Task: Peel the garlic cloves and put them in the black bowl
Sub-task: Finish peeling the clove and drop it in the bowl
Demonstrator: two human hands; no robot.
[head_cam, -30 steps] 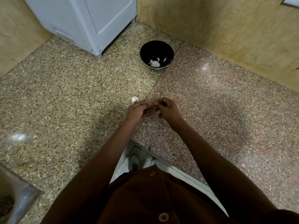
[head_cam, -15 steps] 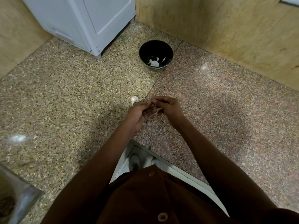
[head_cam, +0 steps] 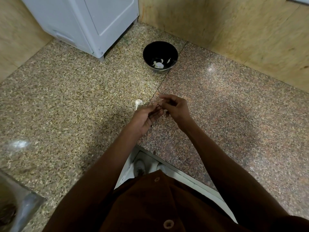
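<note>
At nine o'clock of my hands lay the garlic head on the counter — not yet finished. My left hand and right hand met fingertip to fingertip, pinched on something too small to identify, probably a clove. At twelve o'clock stood the black bowl holding a few pale pieces — task judged partly done.

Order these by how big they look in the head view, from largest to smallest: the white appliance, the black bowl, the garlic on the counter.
1. white appliance, by far the largest, partly cut off by the frame.
2. black bowl, farther from the camera than the garlic.
3. garlic, clearly the smallest, although it lies nearer.
</note>
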